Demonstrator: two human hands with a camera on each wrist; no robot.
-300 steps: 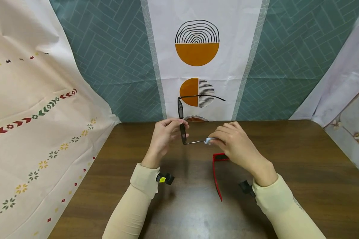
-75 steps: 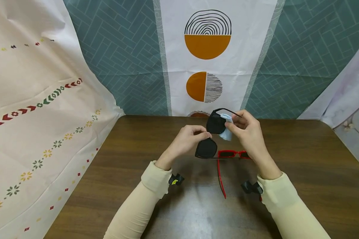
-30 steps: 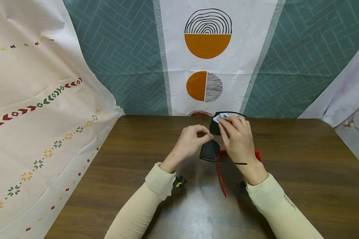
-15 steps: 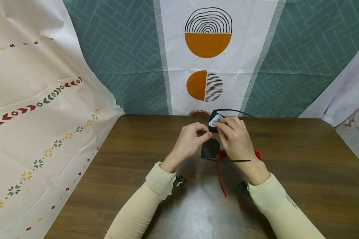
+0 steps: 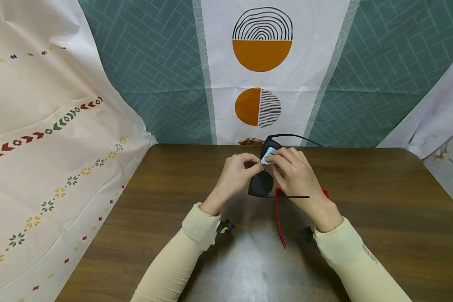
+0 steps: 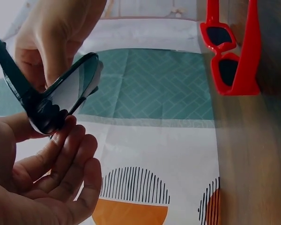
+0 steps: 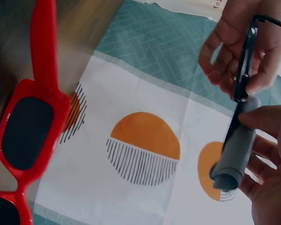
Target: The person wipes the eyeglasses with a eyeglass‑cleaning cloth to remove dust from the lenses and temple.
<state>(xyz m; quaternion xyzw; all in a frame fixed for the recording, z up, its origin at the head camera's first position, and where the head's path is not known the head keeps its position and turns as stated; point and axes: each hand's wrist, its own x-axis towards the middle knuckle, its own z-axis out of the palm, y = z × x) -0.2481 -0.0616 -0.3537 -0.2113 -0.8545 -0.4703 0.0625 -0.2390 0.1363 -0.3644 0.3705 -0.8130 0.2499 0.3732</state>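
Note:
Black sunglasses (image 5: 261,183) are held up above the table with both temples unfolded toward the right. My left hand (image 5: 235,177) pinches them near the bridge between thumb and fingers. My right hand (image 5: 295,172) grips a small light-blue cloth (image 5: 269,155) and presses it against the far lens. In the right wrist view the cloth (image 7: 236,145) wraps over that lens, with the thumb on one side and fingers on the other. Red sunglasses (image 5: 280,222) lie on the table under the right hand and forearm, which partly hide them; their frame shows fully in the left wrist view.
The brown wooden table (image 5: 154,218) spreads around the hands. Behind its far edge hangs a teal and white patterned cloth (image 5: 166,84). A cream cloth with small motifs (image 5: 60,167) drapes along the left side, and a pale curtain hangs at the right.
Ten seconds ago the right hand had the cloth on a temple; now it is on the far lens. Over the last second the cloth has slid down and left toward the bridge.

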